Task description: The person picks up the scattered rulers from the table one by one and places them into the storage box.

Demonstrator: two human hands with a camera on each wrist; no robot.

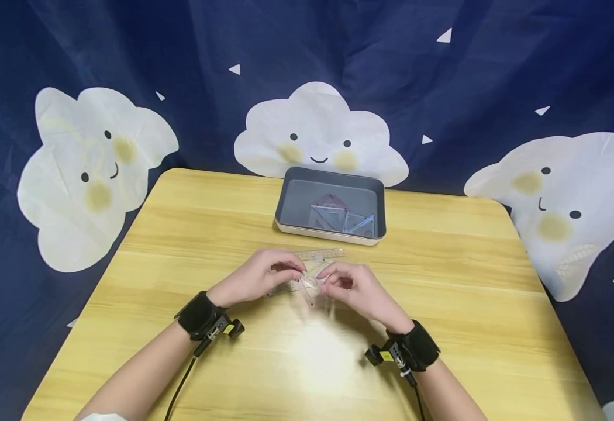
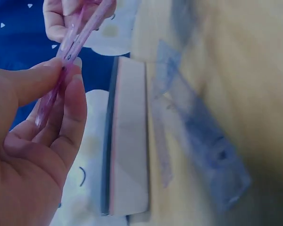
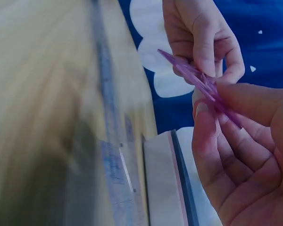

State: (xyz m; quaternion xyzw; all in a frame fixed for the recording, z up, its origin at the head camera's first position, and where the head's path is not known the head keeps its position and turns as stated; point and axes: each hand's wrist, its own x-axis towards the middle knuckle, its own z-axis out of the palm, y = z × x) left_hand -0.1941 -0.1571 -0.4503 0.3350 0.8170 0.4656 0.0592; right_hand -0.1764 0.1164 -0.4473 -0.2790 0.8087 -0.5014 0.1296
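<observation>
Two thin pink clear plastic pieces (image 2: pixel 78 42), seen almost edge-on in the left wrist view, are held between both hands; I cannot tell their exact kind. My left hand (image 1: pixel 262 276) pinches them between thumb and fingers from the left. From the right, my right hand (image 1: pixel 359 292) pinches the same pink plastic (image 3: pixel 184 68) with its thumb and fingertips. Beneath and just beyond the hands, a clear ruler (image 1: pixel 321 254) with printed markings lies on the table among other clear pieces, partly hidden by the fingers.
A grey-lined shallow tray (image 1: pixel 330 235) stands behind the hands near the table's far edge. Inside it lie clear set squares (image 1: pixel 359 224) and a pinkish curved piece (image 1: pixel 330 200). The wooden table (image 1: pixel 180 245) backs onto a dark blue cloud-patterned curtain (image 1: pixel 202 117).
</observation>
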